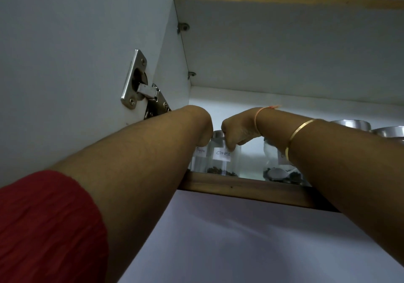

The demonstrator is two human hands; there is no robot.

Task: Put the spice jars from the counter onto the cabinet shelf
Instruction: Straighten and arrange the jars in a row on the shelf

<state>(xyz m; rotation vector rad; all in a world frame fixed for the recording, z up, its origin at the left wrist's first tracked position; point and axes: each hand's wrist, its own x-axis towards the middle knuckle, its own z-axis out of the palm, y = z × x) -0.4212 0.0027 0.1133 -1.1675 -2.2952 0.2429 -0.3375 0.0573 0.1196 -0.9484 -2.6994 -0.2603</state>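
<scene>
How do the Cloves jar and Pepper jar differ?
Cloves jar is mostly visible, dark spice at its bottom; Pepper jar is half hidden behind the left forearm. Right hand grips Cloves jar's top; Pepper jar's top is out of sight. Both: clear, upright, white-labelled, on the shelf.

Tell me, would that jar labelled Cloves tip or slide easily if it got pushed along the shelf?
Probably light: the Cloves jar looks clear and holds only a thin layer at the bottom. It is tall and narrow, so a push up high might tip it. Its smooth wall may be slippery; the right hand grips it near the top.
</scene>
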